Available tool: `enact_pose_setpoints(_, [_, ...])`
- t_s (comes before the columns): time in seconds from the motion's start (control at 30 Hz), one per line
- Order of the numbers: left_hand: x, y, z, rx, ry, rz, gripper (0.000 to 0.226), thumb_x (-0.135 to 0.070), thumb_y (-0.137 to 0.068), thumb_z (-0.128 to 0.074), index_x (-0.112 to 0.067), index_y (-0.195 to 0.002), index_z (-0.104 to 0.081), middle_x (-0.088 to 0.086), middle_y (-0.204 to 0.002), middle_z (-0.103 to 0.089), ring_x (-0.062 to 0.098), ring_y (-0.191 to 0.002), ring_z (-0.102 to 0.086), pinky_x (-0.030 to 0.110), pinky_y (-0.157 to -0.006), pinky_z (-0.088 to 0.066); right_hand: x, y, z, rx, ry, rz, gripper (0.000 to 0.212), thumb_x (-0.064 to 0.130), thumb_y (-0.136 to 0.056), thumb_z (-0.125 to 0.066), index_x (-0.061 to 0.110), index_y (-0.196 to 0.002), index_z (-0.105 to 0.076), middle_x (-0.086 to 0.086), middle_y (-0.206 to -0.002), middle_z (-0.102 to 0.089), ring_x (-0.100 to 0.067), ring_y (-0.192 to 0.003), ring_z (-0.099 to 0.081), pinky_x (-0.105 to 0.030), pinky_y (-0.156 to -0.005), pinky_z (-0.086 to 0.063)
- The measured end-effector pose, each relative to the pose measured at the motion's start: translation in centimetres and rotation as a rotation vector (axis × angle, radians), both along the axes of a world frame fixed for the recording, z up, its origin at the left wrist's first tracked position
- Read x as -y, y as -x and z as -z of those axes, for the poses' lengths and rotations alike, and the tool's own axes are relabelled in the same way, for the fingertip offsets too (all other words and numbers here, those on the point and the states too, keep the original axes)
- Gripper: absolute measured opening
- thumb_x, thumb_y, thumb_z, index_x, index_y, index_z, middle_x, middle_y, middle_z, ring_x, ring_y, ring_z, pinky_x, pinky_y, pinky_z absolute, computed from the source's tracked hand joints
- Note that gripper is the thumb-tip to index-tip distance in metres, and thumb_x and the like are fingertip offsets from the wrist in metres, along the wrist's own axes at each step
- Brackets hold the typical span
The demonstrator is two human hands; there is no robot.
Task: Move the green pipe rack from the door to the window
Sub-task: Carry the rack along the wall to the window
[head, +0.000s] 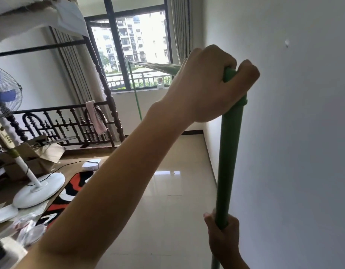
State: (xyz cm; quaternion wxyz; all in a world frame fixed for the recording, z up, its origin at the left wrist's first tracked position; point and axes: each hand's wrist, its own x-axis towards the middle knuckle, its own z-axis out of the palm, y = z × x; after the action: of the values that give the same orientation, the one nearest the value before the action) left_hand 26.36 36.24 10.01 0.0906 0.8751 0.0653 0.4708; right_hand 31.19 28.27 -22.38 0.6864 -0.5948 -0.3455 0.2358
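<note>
Rack (pixel 229 152) in carry, judged mid-transfer: near green upright gripped along the right wall, top rail running ahead to the far upright before the window (pixel 129 55). Left hand (pixel 210 84) fisted over the top joint, forearm raised. Right hand (pixel 223 239) clasps the upright below it. Next: walk it forward, clear of the bed frame (pixel 101 121) at left.
</note>
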Motion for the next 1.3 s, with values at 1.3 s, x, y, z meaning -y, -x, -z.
enact_pose_setpoints(1.3, [-37.6,-2.1,1.1,0.159,0.127,-0.229,0.054,-0.05,-0.087,-0.043,-0.003,-0.062,-0.053,0.019,-0.056,-0.049,0.011,-0.051,-0.046,0.035,-0.053,-0.04,-37.7,-3.0,-2.4,0.026,0.091,-0.05,0.047,0.007,-0.084,-0.067,0.017,-0.047,-0.039,0.011,-0.037,-0.034,-0.004,-0.031,-0.034,-0.018,-0.039,-0.037])
